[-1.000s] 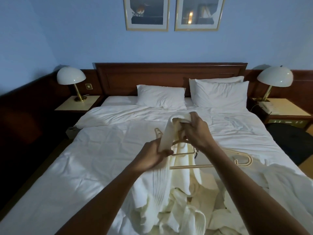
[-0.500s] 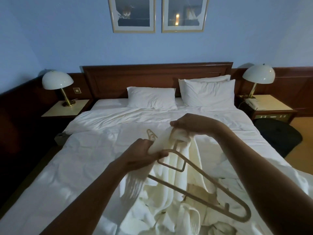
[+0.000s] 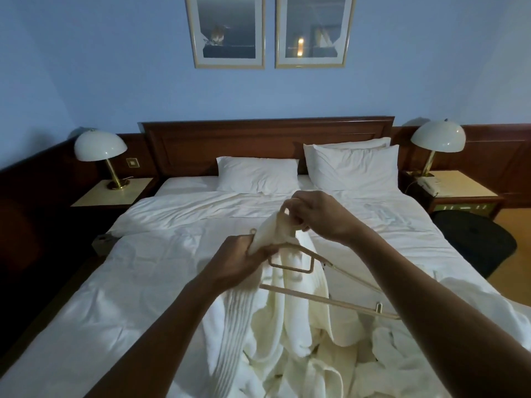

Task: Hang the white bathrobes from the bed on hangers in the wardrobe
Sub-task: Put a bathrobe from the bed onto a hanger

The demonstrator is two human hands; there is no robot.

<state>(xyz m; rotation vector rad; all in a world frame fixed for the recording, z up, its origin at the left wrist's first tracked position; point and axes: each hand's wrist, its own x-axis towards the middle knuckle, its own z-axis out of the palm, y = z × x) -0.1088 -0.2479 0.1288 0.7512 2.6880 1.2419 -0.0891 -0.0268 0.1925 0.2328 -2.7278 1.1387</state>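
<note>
Nearest, a white bathrobe [image 3: 287, 326] trails in a rumpled heap on the bed [image 3: 143, 268], its upper part lifted. A pale hanger [image 3: 330, 301] slants across it, its right arm bare. The left hand [image 3: 235, 259] has its fingers curled round bunched robe cloth at the hanger's left end. Just beyond, the right hand [image 3: 319, 216] pinches the robe's top between thumb and fingertips. Farther off are pillows [image 3: 350, 165] and a wooden headboard [image 3: 267, 139]. No wardrobe shows. Because the cloth sits on one side only, the robe would probably slip off the tilted hanger if lifted now.
</note>
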